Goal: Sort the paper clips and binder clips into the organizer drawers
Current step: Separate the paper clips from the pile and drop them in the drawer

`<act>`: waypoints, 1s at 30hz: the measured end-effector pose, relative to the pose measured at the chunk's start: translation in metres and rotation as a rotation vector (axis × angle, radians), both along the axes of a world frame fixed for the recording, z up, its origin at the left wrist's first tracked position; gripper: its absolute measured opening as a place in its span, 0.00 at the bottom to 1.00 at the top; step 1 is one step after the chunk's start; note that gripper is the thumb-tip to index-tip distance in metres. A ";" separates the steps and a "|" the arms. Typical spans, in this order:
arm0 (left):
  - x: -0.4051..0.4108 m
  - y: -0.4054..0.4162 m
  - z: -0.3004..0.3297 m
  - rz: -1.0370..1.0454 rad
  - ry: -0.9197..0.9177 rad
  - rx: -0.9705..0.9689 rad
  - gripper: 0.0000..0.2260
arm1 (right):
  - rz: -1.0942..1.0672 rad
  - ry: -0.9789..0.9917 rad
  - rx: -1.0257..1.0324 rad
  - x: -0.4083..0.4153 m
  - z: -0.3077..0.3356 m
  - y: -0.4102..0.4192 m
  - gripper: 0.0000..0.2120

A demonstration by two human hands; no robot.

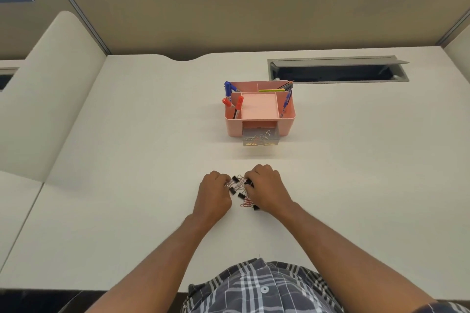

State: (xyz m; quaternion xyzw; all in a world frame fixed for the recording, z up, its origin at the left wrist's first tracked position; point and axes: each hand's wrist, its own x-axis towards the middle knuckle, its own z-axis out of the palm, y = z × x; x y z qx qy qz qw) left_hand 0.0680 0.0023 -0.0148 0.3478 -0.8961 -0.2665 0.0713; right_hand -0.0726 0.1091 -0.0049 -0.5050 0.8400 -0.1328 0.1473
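Observation:
A small heap of black binder clips (241, 195) and red paper clips (246, 204) lies on the white desk in front of me. My left hand (213, 194) rests at the heap's left side, fingers curled into it. My right hand (267, 189) covers the right side, fingertips pinching among the clips; what each hand grips is hidden. Beyond the heap stands a pink desk organizer (259, 109). Its clear lower drawer (260, 138) is pulled out and holds several silver paper clips.
Pens and markers (237, 104) stand in the organizer's side compartments, pencils (284, 87) at its back. An open cable hatch (335, 71) sits in the desk at the back right. A beige partition wall runs along the far edge.

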 end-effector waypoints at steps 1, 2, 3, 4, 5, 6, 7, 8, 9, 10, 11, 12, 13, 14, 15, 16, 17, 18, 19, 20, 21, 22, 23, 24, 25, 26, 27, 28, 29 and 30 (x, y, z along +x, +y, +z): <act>-0.003 0.001 0.000 -0.016 0.013 -0.004 0.12 | -0.023 -0.007 -0.007 -0.003 0.000 0.001 0.12; -0.007 0.001 0.000 -0.033 0.027 -0.005 0.12 | -0.051 -0.015 -0.014 -0.006 0.000 0.003 0.11; -0.011 0.002 0.001 -0.051 0.039 0.000 0.12 | -0.085 -0.017 -0.023 -0.011 0.001 0.005 0.11; -0.014 0.004 0.002 -0.068 0.049 0.005 0.13 | -0.123 -0.013 -0.030 -0.016 0.002 0.008 0.11; -0.017 0.005 0.002 -0.081 0.058 0.007 0.13 | -0.161 -0.008 -0.031 -0.021 0.003 0.010 0.10; -0.019 0.006 0.003 -0.092 0.063 0.007 0.14 | -0.192 -0.006 -0.022 -0.026 0.004 0.013 0.11; -0.022 0.007 0.004 -0.101 0.067 0.004 0.14 | -0.209 -0.003 -0.007 -0.029 0.005 0.015 0.11; -0.024 0.008 0.004 -0.109 0.067 0.001 0.14 | -0.215 0.002 0.012 -0.033 0.006 0.017 0.11; -0.026 0.009 0.005 -0.113 0.068 0.000 0.15 | -0.216 0.011 0.029 -0.035 0.006 0.018 0.12; -0.028 0.009 0.005 -0.109 0.066 0.007 0.15 | -0.221 0.024 0.033 -0.036 0.007 0.019 0.12; -0.030 0.010 0.006 -0.100 0.065 0.018 0.15 | -0.226 0.035 0.020 -0.036 0.008 0.019 0.12; -0.030 0.010 0.006 -0.087 0.067 0.035 0.15 | -0.225 0.039 -0.011 -0.035 0.009 0.017 0.12; -0.031 0.009 0.006 -0.070 0.077 0.058 0.14 | -0.209 0.032 -0.049 -0.033 0.009 0.016 0.12; -0.030 0.009 0.006 -0.048 0.094 0.084 0.14 | -0.175 0.022 -0.081 -0.030 0.009 0.013 0.11; -0.030 0.008 0.005 -0.023 0.114 0.109 0.14 | -0.127 0.017 -0.099 -0.026 0.009 0.011 0.11; -0.028 0.008 0.005 0.000 0.128 0.131 0.13 | -0.077 0.016 -0.100 -0.022 0.009 0.009 0.10; -0.027 0.008 0.005 0.016 0.139 0.145 0.13 | -0.035 0.018 -0.088 -0.019 0.008 0.006 0.10; -0.026 0.008 0.006 0.023 0.143 0.151 0.13 | -0.007 0.028 -0.067 -0.016 0.007 0.004 0.11; -0.025 0.008 0.006 0.025 0.147 0.147 0.13 | 0.014 0.047 -0.043 -0.014 0.005 0.003 0.10; -0.025 0.008 0.007 0.027 0.146 0.141 0.13 | 0.030 0.070 -0.024 -0.012 0.003 0.002 0.10; -0.024 0.008 0.007 0.027 0.135 0.131 0.12 | 0.042 0.090 -0.015 -0.010 0.002 0.002 0.09; -0.025 0.008 0.008 0.025 0.113 0.114 0.11 | 0.048 0.102 -0.012 -0.009 0.000 0.002 0.08; -0.025 0.008 0.008 0.017 0.086 0.093 0.10 | 0.049 0.108 -0.012 -0.009 -0.001 0.002 0.07; -0.025 0.008 0.008 0.007 0.062 0.073 0.09 | 0.047 0.110 -0.012 -0.010 -0.003 0.002 0.07; -0.025 0.008 0.007 -0.001 0.045 0.057 0.09 | 0.044 0.111 -0.011 -0.011 -0.004 0.003 0.06; -0.025 0.007 0.006 -0.006 0.033 0.049 0.09 | 0.042 0.107 -0.011 -0.012 -0.004 0.003 0.06; -0.025 0.007 0.005 -0.008 0.026 0.044 0.09 | 0.043 0.103 -0.009 -0.013 -0.004 0.003 0.07; -0.025 0.006 0.004 -0.007 0.017 0.045 0.10 | 0.048 0.099 -0.007 -0.014 -0.004 0.004 0.07; -0.025 0.006 0.004 -0.004 0.010 0.047 0.10 | 0.053 0.099 -0.004 -0.015 -0.004 0.004 0.08; -0.025 0.005 0.004 0.002 0.009 0.051 0.10 | 0.055 0.100 -0.002 -0.016 -0.003 0.005 0.09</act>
